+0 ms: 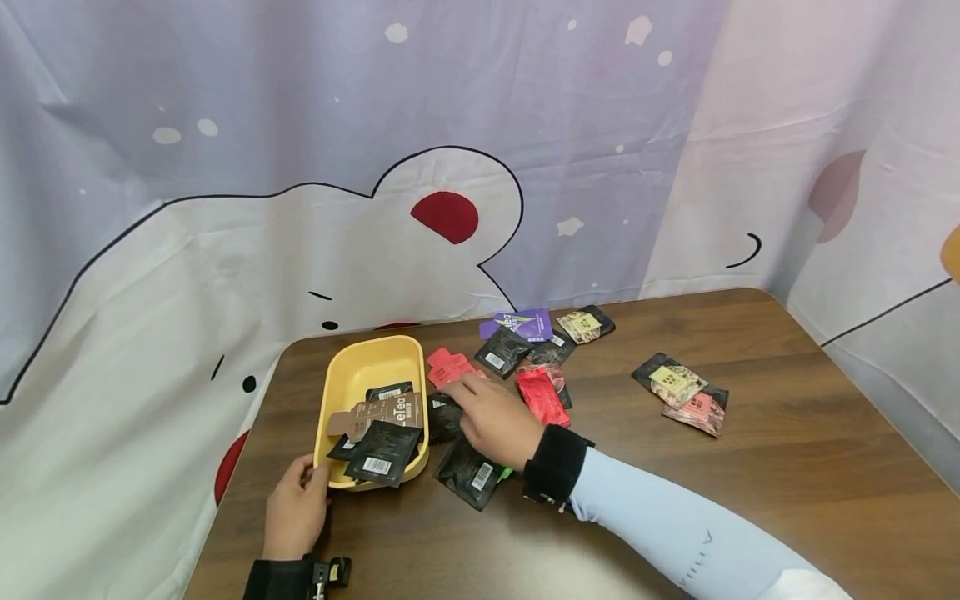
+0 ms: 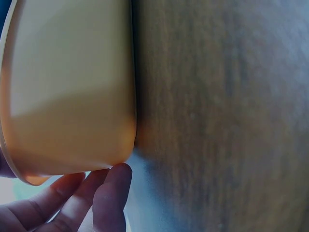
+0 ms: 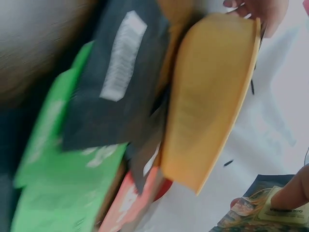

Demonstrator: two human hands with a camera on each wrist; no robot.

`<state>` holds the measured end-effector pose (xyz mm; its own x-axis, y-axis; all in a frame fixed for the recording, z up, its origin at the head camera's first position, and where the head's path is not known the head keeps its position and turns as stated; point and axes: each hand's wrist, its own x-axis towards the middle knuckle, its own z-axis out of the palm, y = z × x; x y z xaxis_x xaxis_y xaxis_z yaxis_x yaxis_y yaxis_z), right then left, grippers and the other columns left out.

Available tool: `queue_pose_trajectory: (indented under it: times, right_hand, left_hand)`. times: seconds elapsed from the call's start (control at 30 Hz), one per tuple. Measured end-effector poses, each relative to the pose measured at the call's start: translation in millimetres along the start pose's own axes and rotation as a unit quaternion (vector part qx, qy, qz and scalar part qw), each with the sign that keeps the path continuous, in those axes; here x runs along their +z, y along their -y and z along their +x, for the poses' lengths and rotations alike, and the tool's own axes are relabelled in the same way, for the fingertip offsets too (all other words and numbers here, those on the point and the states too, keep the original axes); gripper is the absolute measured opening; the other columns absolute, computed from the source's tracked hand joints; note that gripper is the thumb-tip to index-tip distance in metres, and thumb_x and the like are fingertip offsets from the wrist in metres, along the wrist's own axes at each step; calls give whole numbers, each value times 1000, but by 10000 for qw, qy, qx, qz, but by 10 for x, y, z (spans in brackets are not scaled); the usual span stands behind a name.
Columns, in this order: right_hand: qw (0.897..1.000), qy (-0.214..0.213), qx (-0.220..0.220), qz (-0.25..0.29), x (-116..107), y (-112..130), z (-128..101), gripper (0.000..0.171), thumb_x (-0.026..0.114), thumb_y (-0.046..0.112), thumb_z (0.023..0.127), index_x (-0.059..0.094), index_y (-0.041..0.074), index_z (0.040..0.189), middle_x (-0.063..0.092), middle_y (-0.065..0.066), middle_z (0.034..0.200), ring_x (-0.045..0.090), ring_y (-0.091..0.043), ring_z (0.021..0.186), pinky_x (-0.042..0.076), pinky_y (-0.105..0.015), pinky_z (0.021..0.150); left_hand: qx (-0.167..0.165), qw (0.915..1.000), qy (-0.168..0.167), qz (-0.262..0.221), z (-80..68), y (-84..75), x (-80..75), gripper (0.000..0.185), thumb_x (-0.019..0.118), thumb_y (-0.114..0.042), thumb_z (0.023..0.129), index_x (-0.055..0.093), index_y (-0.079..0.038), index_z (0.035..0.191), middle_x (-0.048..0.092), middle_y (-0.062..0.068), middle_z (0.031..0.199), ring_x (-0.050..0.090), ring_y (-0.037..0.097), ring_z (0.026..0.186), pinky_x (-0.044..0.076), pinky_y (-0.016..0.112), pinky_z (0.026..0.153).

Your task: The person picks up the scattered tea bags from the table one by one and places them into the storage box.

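Both hands, left (image 1: pixel 295 508) and right (image 1: pixel 492 419), lie low, fingers relaxed.

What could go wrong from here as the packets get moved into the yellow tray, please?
The black packet overhangs the tray rim and may slide out. The left hand only touches the tray's corner, so a push could shift it. The right hand lies across several packets and may drag extras along.
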<state>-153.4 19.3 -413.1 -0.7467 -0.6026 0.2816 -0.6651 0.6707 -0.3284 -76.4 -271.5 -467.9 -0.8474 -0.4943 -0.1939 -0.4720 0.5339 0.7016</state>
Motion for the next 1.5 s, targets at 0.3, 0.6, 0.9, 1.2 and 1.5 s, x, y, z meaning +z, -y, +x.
queue_pose_trajectory:
  times: [0.3,0.6,0.9,1.2,1.5]
  right_hand:
    - [9989,-40,-428,-195,166,396,286,44,60,12,96,56,16,139,62,-1,123,64,-14,107,54,-30,97]
    - [9955,29,-848,-427,294,728,448,47,64,17,96,54,18,143,63,0,125,65,-13,113,51,-27,103]
    - [9955,44,-884,-344,375,814,475,49,60,16,97,52,21,145,62,1,127,62,-11,116,51,-25,103]
    - [9970,327,-650,-257,413,790,455,79,54,59,97,25,24,161,37,-6,162,37,-22,150,33,-47,122]
    - [9967,514,-576,-255,437,774,425,91,48,75,91,16,28,163,19,-7,170,18,-26,158,20,-54,126]
  left_hand:
    - [-69,10000,62,32,12,12,-11,48,38,-28,103,50,-1,142,59,25,129,64,34,106,60,41,79]
    - [-11,10000,-23,-5,7,-4,2,45,40,-25,104,52,0,140,61,25,126,64,33,103,60,39,76]
    - [-63,9999,108,0,1,5,-11,47,38,-28,105,50,-2,141,59,25,129,64,34,108,60,43,82]
    - [71,9999,123,3,14,24,-5,47,39,-29,104,51,-1,140,60,25,128,65,32,104,60,39,77]
    - [67,9999,85,-16,23,30,-11,48,41,-29,103,52,-1,140,62,24,125,64,31,103,59,37,75]
